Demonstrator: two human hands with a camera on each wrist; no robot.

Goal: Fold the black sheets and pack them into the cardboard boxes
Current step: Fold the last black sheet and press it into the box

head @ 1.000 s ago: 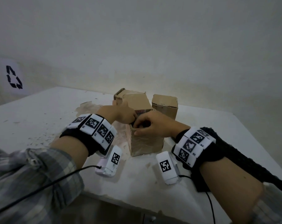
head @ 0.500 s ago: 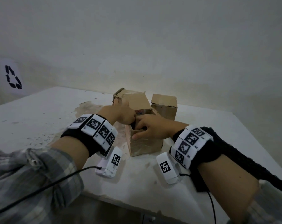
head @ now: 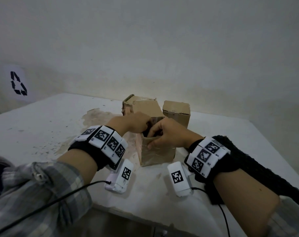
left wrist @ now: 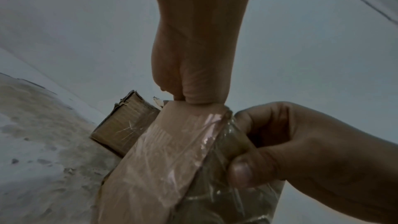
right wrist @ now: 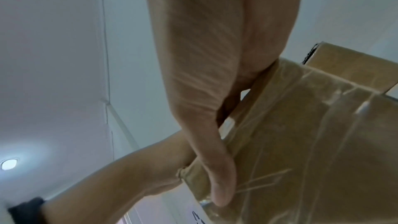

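Note:
A taped cardboard box stands in the middle of the white table. My left hand hangs over its top left corner. Its fingers curl down into the opening, where a bit of black sheet shows. My right hand pinches the box's front wall, thumb outside on the tape and fingers inside. Most of that sheet is hidden in the box. A second black knitted sheet lies under my right forearm.
Two more cardboard boxes stand right behind, one shut and one with a flap up. The wall is close behind them. The table's near edge runs under my forearms, and cables hang from both wrists.
Both hands stay at the top of the near box. My right hand has shifted a little left and lower on the front wall, and less of the black sheet shows between the hands.

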